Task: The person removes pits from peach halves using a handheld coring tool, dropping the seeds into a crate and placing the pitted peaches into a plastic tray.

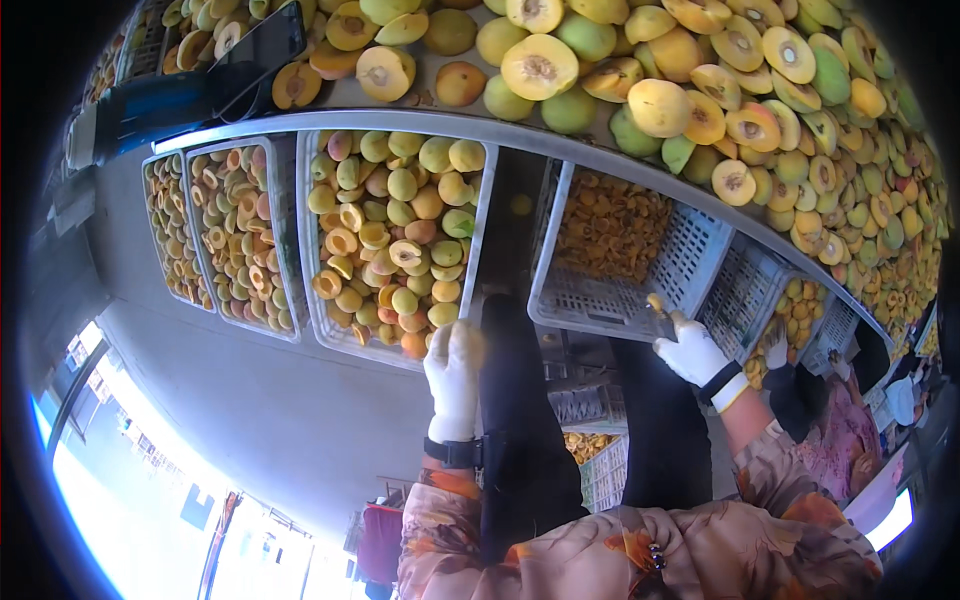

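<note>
Pinched at the fingertips of the white-gloved right hand [692, 352], a small yellow piece [655, 302], just over the near rim of a grey crate [700, 258] part-filled with brown-orange bits [610, 225]. Fingers curled on the white-gloved left hand [453, 372], by the near right corner of a white crate [482, 230]; too blurred to tell whether closed round anything. In that crate, whole and halved fruit [400, 212], green to orange. Farther left, two more crates [200, 232] of the same, side by side. Beyond all these, the metal edge of a desk [400, 122], and on it a broad heap of halves [540, 68] and whole fruit, many with cut faces upward. At far left on the desk, a dark flat thing [285, 38]. To the right, near yellow fruit [800, 305], a co-worker's gloved hand [777, 347]. Lower, between dark trouser legs [525, 400], a low crate [605, 478].
</note>
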{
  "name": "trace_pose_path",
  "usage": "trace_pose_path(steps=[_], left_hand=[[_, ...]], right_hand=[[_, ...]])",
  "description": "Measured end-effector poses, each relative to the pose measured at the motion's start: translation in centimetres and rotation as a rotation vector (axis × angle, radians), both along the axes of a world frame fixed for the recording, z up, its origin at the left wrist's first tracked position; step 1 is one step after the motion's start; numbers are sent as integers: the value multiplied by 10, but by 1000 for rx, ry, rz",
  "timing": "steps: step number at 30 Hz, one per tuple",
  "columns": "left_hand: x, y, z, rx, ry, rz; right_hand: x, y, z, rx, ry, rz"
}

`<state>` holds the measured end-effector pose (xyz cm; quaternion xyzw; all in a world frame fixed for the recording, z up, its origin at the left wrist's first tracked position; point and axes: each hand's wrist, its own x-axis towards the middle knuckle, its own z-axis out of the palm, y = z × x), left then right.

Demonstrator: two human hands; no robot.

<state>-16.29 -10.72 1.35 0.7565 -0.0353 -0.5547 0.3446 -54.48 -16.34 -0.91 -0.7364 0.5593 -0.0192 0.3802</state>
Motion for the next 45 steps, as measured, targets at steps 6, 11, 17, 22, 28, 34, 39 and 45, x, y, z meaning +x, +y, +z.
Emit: trace_pose_path(steps=[6, 11, 17, 22, 28, 34, 39, 45], left_hand=[[119, 34, -55, 269, -960, -858], [133, -46, -91, 111, -1007, -920], [133, -50, -115, 182, -1006, -981], [64, -84, -71, -83, -403, -410], [-6, -144, -24, -141, 287, -163], [-68, -190, 25, -206, 635, -91], [-121, -182, 24, -303, 623, -84], [-156, -186, 0, -557, 549, -237]], right_hand=[[73, -27, 10, 850, 70, -355], [86, -21, 3, 515, 57, -324], [56, -30, -33, 716, 460, 82], [82, -34, -34, 519, 24, -333], [50, -11, -81, 755, 387, 154], [46, -16, -63, 205, 17, -129], [55, -65, -16, 17, -416, -114], [16, -94, 5, 156, -277, -67]])
